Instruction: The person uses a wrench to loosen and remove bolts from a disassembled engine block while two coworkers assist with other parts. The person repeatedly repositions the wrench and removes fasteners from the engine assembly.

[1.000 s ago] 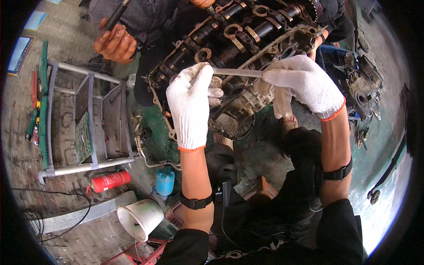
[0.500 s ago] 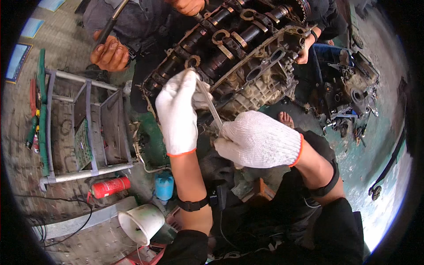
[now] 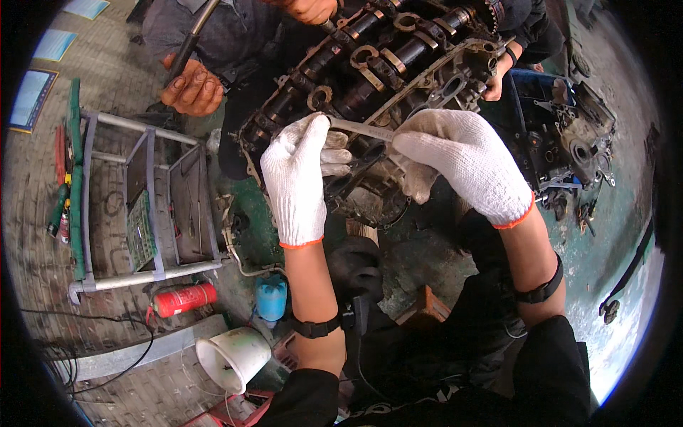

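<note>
My left hand (image 3: 295,178), in a white knit glove with an orange cuff, pinches the left end of a thin flat metal strip (image 3: 361,127). My right hand (image 3: 462,164), gloved alike, holds the strip's other end, its lower fingers curled beneath. The strip slants slightly down to the right over a greasy engine cylinder head (image 3: 377,78) with dark shafts, caps and a sprocket at the upper right. Both hands are above the near edge of the head, hiding part of it.
Co-workers' hands (image 3: 192,91) hold a dark-handled tool and the engine. A metal rack (image 3: 149,135) stands left, above a red extinguisher (image 3: 185,299), blue jug (image 3: 270,299) and white bucket (image 3: 233,359). A parts tray (image 3: 530,85) and loose parts (image 3: 587,153) lie right.
My right hand dropped toward me half a second ago and has since risen up and right, bringing the strip from steep back to nearly level. My left hand shifted slightly.
</note>
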Demonstrator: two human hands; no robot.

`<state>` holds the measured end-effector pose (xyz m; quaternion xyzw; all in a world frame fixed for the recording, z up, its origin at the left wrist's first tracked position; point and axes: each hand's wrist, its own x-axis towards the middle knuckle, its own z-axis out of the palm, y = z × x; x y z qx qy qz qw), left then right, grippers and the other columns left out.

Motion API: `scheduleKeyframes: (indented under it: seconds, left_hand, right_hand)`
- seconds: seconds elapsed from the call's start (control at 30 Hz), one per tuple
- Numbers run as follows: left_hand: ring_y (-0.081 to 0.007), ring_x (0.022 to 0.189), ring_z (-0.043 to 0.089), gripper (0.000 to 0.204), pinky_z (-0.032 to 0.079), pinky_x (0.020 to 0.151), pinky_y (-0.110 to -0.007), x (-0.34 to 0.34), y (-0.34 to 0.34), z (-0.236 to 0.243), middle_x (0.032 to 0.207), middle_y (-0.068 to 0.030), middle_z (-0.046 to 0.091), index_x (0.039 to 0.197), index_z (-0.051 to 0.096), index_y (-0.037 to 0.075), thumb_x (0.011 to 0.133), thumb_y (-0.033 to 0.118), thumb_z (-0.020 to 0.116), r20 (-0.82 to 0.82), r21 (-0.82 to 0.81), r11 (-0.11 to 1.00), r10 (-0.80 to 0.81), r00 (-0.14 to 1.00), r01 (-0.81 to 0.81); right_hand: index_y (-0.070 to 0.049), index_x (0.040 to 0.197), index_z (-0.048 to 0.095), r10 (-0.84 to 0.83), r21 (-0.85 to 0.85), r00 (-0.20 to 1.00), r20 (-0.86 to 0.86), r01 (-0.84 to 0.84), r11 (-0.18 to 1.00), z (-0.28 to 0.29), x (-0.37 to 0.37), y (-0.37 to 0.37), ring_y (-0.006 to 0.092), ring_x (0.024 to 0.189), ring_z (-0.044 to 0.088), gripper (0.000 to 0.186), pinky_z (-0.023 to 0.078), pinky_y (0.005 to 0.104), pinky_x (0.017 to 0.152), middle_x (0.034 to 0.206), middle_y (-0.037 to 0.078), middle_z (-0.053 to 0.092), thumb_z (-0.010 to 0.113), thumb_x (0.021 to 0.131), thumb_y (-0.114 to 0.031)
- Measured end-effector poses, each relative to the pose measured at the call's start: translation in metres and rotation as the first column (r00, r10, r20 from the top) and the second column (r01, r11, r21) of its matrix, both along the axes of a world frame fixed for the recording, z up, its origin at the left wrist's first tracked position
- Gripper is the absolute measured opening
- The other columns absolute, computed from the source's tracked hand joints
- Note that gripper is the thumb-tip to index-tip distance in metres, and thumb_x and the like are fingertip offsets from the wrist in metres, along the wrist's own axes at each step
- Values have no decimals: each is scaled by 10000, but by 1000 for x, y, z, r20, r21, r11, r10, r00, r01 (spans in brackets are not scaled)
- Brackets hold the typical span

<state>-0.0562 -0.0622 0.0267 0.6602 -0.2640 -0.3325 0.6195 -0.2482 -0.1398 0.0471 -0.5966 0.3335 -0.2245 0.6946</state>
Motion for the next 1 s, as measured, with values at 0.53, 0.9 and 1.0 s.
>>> scheduleKeyframes:
  seconds: [0.53, 0.9, 1.0]
  left_hand:
    - [-203, 593, 678, 346, 536, 507, -287, -2, -5, -2, 835, -157, 710, 1121, 631, -39, 930, 242, 697, -16, 7, 999, 37, 999, -36]
    - [-179, 594, 678, 270, 530, 503, -261, 0, -4, -3, 829, -144, 715, 1104, 641, -34, 938, 173, 687, -101, -15, 1000, 8, 995, -10]
    - [-166, 609, 680, 275, 532, 517, -255, 1, -4, -3, 847, -126, 715, 1108, 648, -30, 939, 182, 689, -77, -17, 1000, -11, 997, 9]
  right_hand:
    - [54, 1065, 679, -376, 98, 896, 236, 363, 927, -17, 12, -11, 92, 497, 578, 238, 425, 207, 458, 702, 98, 702, 626, 965, -155]
    - [35, 931, 729, -78, -250, 978, -191, 28, 968, -2, -9, -34, 104, 490, 629, 304, 485, 232, 459, 585, 55, 658, 653, 956, -259]
    - [30, 918, 730, 146, -153, 932, -331, -206, 966, 13, -14, -31, 119, 474, 638, 291, 511, 241, 452, 582, 74, 661, 633, 964, -240]
